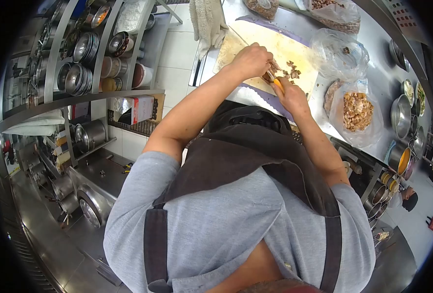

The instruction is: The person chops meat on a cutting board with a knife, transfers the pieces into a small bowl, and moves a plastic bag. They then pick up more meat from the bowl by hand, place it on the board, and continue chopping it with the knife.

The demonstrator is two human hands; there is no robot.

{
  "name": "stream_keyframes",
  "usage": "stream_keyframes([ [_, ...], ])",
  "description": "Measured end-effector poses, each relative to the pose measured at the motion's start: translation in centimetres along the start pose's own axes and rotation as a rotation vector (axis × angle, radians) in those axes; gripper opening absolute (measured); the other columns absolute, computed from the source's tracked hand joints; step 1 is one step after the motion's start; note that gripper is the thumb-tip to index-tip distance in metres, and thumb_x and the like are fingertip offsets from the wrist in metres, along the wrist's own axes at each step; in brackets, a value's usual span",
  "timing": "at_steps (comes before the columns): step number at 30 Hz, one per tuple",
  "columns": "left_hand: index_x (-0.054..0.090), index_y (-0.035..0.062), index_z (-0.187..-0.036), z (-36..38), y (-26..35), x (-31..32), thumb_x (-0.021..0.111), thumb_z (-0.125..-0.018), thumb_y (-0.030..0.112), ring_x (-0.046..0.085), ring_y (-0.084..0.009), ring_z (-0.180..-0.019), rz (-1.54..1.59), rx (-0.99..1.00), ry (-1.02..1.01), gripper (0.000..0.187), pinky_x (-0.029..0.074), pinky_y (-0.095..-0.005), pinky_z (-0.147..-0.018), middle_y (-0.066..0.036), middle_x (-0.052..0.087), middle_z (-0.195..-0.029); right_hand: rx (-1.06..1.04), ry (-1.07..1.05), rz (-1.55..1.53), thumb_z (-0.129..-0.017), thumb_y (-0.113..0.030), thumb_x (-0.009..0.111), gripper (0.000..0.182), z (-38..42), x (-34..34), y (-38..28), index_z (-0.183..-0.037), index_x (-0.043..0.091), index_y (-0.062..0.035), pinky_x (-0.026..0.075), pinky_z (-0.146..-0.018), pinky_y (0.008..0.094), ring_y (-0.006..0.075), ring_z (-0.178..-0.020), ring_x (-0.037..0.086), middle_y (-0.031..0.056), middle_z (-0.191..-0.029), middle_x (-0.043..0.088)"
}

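Observation:
My left hand (253, 59) is closed over a piece of brown meat (274, 65) on the pale yellow cutting board (302, 51); its fingertips are partly hidden. In my right hand (293, 97) is a knife (278, 84) with a yellow-orange handle, its blade against the meat beside my left fingers. Several small chopped brown pieces (292, 71) lie on the board just right of the blade. Under the board's edges a purple cloth (270, 99) shows.
An open plastic bag of chopped brown pieces (358, 111) stands right of the board, below a nearly flat clear bag (338, 53). Another filled bag (331, 19) is at the back. A towel (207, 24) hangs at the left corner. Metal bowls (400, 116) line the right side.

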State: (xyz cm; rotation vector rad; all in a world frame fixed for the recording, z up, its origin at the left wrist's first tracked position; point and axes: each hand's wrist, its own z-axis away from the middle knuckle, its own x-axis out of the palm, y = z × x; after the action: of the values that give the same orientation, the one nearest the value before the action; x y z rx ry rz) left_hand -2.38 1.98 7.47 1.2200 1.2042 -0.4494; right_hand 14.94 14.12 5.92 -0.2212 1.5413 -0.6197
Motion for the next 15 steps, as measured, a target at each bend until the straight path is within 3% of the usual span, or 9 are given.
stream_keyframes([
  [1,0.071,0.0071,-0.099,-0.7,0.1,0.3,0.065,-0.082,0.02,0.061,-0.0304,-0.098,-0.091,0.004,-0.136,0.022,0.049,-0.0414,-0.09,-0.013,0.068,-0.097,0.002,0.004,0.004,-0.096,-0.039,0.053,0.036,0.3,0.2,0.1,-0.11,0.061,-0.0064,0.052,-0.067,0.048,0.0387,-0.075,0.066,0.0216,-0.079,0.067],
  [5,0.072,0.0075,-0.099,-3.0,-0.2,-0.2,0.062,-0.083,0.017,0.063,-0.0318,-0.097,-0.071,-0.008,-0.163,0.021,0.05,-0.0416,-0.089,-0.013,0.07,-0.098,0.03,-0.003,0.035,-0.095,-0.036,0.056,0.034,1.7,0.6,0.7,-0.113,0.061,-0.0077,0.051,-0.062,0.0489,0.0397,-0.068,0.065,0.0207,-0.069,0.065],
  [7,0.072,0.0074,-0.097,-3.4,-0.7,-0.7,0.061,-0.083,0.014,0.063,-0.0328,-0.097,-0.029,0.042,-0.055,0.019,0.05,-0.0419,-0.089,-0.013,0.07,-0.1,0.02,0.032,-0.09,-0.095,-0.036,0.056,0.033,2.8,0.2,0.8,-0.113,0.061,-0.0086,0.051,-0.063,0.0497,0.0408,-0.068,0.065,0.0223,-0.071,0.065],
  [9,0.071,0.0071,-0.097,-4.1,-1.3,-1.3,0.061,-0.082,0.011,0.063,-0.0333,-0.099,0.117,0.0,0.176,0.018,0.05,-0.0418,-0.09,-0.013,0.07,-0.1,0.095,0.063,-0.158,-0.096,-0.035,0.054,0.033,4.2,-0.4,0.7,-0.113,0.061,-0.0069,0.05,-0.064,0.0499,0.0431,-0.071,0.064,0.0245,-0.073,0.065],
  [11,0.07,0.0057,-0.101,-4.2,-1.3,-1.5,0.061,-0.081,0.008,0.062,-0.0343,-0.102,0.157,-0.007,0.203,0.022,0.049,-0.041,-0.093,-0.014,0.069,-0.101,0.32,0.106,-0.353,-0.097,-0.035,0.053,0.034,5.4,-0.9,0.9,-0.112,0.06,-0.0043,0.049,-0.066,0.0499,0.0445,-0.075,0.064,0.0256,-0.075,0.065],
  [14,0.06,0.0036,-0.121,-3.5,-1.2,0.4,0.064,-0.075,0.006,0.051,-0.0324,-0.122,-0.067,0.137,-0.249,0.046,0.044,-0.0413,-0.101,-0.015,0.058,-0.127,0.491,0.079,-0.397,-0.098,-0.034,0.052,0.035,6.6,-0.6,2.6,-0.111,0.06,-0.0026,0.048,-0.068,0.0497,0.0452,-0.078,0.064,0.0256,-0.077,0.065],
  [15,0.06,0.0036,-0.121,-2.7,-1.3,1.5,0.064,-0.075,0.006,0.051,-0.0324,-0.122,-0.065,0.141,-0.256,0.046,0.044,-0.0413,-0.101,-0.015,0.058,-0.127,0.499,0.08,-0.4,-0.098,-0.034,0.052,0.035,6.7,-0.7,2.7,-0.111,0.06,-0.0026,0.048,-0.068,0.0497,0.0452,-0.078,0.064,0.0256,-0.077,0.065],
])
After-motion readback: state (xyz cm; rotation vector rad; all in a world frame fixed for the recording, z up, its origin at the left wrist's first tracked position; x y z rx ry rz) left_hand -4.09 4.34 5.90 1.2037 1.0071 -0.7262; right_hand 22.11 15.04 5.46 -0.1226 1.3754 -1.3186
